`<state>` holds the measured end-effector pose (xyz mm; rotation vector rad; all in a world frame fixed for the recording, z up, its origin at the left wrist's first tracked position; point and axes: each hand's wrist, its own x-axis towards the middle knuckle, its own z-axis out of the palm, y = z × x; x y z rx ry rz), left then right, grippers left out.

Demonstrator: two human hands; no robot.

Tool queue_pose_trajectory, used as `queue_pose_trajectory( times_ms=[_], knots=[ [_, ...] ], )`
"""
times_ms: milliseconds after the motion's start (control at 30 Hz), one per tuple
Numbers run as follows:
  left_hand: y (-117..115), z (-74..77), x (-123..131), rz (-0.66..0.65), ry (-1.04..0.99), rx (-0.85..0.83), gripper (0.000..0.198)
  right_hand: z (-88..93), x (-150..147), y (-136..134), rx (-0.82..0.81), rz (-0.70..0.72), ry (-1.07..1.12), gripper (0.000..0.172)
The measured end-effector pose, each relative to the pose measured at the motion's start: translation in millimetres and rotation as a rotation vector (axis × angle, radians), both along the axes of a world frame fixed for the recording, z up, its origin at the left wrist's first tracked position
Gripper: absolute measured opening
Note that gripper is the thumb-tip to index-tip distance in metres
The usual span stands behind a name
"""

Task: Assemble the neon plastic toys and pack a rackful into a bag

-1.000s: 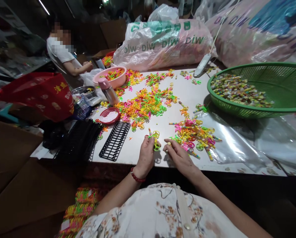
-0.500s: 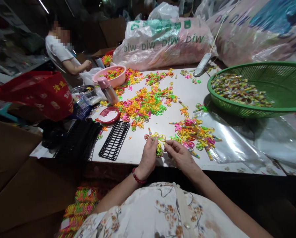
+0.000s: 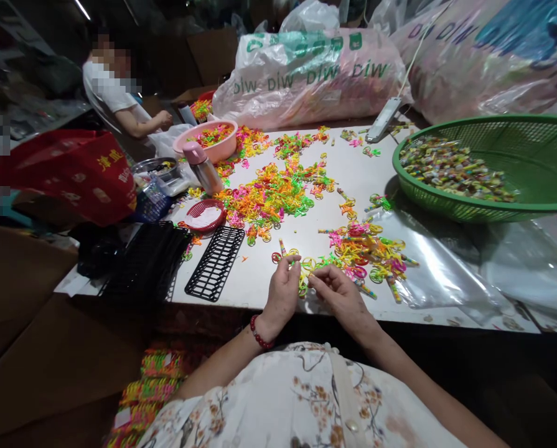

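Note:
At the table's front edge, my left hand [image 3: 282,292] is closed, thumb against fingers, on a small green-and-yellow plastic toy piece [image 3: 293,259], mostly hidden by the fingers. Close to its right, my right hand [image 3: 341,298] pinches something tiny and yellowish at its fingertips, too small to name. Yellow and green plastic rings [image 3: 302,286] show between the two hands. Just beyond the left hand lies a thin candy-filled tube [image 3: 282,247] with a red ring piece. Right of my hands is a pile of bright plastic toys with candy tubes [image 3: 365,249].
A larger heap of loose plastic pieces [image 3: 273,193] covers mid-table. Around it are a black grid tray [image 3: 215,264], red basket [image 3: 218,219], flask [image 3: 203,168] and pink basin [image 3: 226,146]. Clear plastic bags [image 3: 441,267] and a green basket [image 3: 446,211] lie right. A person [image 3: 124,106] works back left.
My left fingers have shifted over the piece, with the thumb and forefinger now more upright. The right hand stays pinched in nearly the same place.

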<state>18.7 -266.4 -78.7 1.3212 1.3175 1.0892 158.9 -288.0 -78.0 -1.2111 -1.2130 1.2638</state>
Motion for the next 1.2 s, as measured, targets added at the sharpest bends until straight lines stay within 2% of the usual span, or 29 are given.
queue_pose_trajectory(
  times_ms=[133, 300, 433, 500, 567, 633, 700, 733, 800, 900, 933, 967, 1033, 1100, 1200],
  knots=[
    [-0.6, 3.3, -0.8, 0.008, 0.035, 0.021, 0.03, 2.6, -2.2, -3.6, 0.156, -0.002, -0.116, 0.019],
    [-3.8, 5.2, 1.3, 0.028, -0.024, 0.033, 0.031, 4.5, -8.3, -10.6, 0.295, 0.029, -0.33, 0.014],
    [-2.8, 3.6, -3.0, -0.045, -0.036, -0.041, 0.041, 7.3, 8.3, -8.6, 0.351, 0.041, -0.49, 0.016],
    [2.8, 0.8, -11.3, -0.049, 0.0, -0.053, 0.044, 9.4, 32.6, -1.7, 0.37, -0.11, -0.585, 0.017],
    [12.0, -3.3, -23.1, 0.016, 0.123, 0.001, 0.037, 11.3, 63.9, 8.3, 0.407, -0.336, -0.743, 0.02],
    [22.7, -8.4, -34.4, 0.083, 0.346, 0.138, 0.023, 13.5, 92.1, 19.7, 0.487, -0.501, -1.021, 0.023],
    [31.7, -14.3, -39.7, 0.063, 0.576, 0.295, 0.026, 16.4, 107.0, 31.9, 0.537, -0.564, -1.218, 0.024],
    [34.8, -17.4, -38.9, 0.022, 0.665, 0.356, 0.03, 17.7, 107.9, 38.8, 0.557, -0.534, -1.263, 0.023],
    [38.1, -23.3, -30.1, -0.077, 0.775, 0.41, 0.032, 19.1, 97.7, 55.1, 0.587, -0.351, -1.26, 0.021],
    [37.9, -29.2, -4.8, -0.167, 0.796, 0.414, 0.029, 14.4, 69.0, 86.4, 0.556, -0.074, -1.136, 0.01],
    [37.7, -30.2, 3.9, -0.197, 0.769, 0.423, 0.03, 11.0, 60.4, 97.7, 0.54, -0.04, -1.089, 0.008],
    [38.0, -30.6, 11.2, -0.236, 0.728, 0.438, 0.032, 7.0, 53.7, 108.9, 0.529, -0.031, -1.046, 0.012],
    [40.9, -30.0, 18.8, -0.297, 0.64, 0.467, 0.036, -1.4, 46.5, 129.3, 0.53, -0.052, -0.983, 0.028],
    [48.0, -27.6, 14.2, -0.247, 0.604, 0.47, 0.034, -7.4, 45.8, 145.2, 0.545, -0.065, -0.94, 0.04],
    [66.9, -22.3, -12.6, 0.007, 0.685, 0.408, 0.026, -6.6, 46.5, 155.7, 0.57, -0.082, -0.883, 0.04]
  ],
)
